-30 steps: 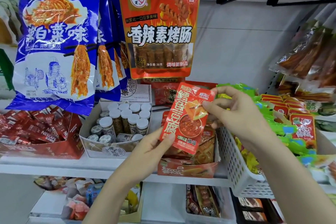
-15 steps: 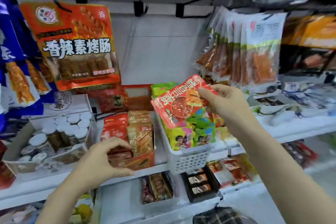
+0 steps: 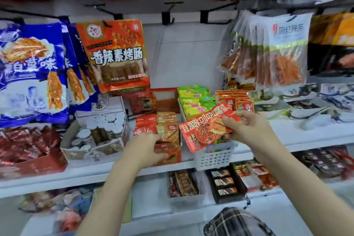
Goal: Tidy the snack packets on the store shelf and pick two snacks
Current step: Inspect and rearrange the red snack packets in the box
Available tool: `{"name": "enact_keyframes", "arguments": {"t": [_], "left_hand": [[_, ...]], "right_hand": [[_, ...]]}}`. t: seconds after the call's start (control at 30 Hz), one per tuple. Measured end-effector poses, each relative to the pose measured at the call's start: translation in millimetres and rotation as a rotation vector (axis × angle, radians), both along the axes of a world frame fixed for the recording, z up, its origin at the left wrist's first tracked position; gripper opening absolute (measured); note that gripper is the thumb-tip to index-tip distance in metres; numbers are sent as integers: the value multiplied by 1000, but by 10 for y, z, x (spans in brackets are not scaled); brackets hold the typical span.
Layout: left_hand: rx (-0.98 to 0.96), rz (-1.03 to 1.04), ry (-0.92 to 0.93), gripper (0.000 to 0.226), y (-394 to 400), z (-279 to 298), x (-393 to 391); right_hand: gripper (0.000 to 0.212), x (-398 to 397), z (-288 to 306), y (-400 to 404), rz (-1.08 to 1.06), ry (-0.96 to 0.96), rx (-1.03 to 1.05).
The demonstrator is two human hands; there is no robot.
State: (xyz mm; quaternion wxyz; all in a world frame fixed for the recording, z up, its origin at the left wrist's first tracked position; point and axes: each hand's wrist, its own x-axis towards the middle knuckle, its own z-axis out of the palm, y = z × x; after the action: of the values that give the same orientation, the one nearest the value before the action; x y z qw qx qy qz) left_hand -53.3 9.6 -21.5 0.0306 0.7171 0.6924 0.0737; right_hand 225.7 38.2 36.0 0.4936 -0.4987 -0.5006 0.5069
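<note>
My right hand pinches a flat red snack packet between thumb and fingers and holds it tilted in front of a white perforated basket. The basket is filled with green and yellow packets. My left hand reaches into a red cardboard display box on the middle shelf. Its fingers curl over the front orange and red packets standing in that box; the fingertips are hidden among them.
Large blue bags and an orange bag hang from hooks at left. Clear packs of orange strips hang at right. A white box of small jars stands left of the display box. Lower shelves hold more trays.
The view has swung back and up. My left hand let go of the red packet, dropped to the display box and reached into it. My right hand keeps the packet, now turned sideways.
</note>
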Motion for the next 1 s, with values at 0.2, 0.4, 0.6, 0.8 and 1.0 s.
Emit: {"name": "enact_keyframes", "arguments": {"t": [0.2, 0.4, 0.6, 0.8, 1.0], "left_hand": [[-75, 99, -16, 35, -149, 77, -279], [-183, 106, 56, 57, -177, 335, -168], [102, -219, -545, 69, 97, 1041, 1116], [-57, -145, -1073, 28, 557, 963, 2180], [-10, -76, -971, 7, 867, 718, 2710]], "right_hand": [[48, 73, 113, 11, -6, -90, 71], [20, 297, 254, -1, 13, -94, 151], [11, 874, 351, 60, -35, -28, 191], [13, 1504, 229, 219, -106, 152, 124], [23, 1778, -174, 459, -46, 319, -68]]}}
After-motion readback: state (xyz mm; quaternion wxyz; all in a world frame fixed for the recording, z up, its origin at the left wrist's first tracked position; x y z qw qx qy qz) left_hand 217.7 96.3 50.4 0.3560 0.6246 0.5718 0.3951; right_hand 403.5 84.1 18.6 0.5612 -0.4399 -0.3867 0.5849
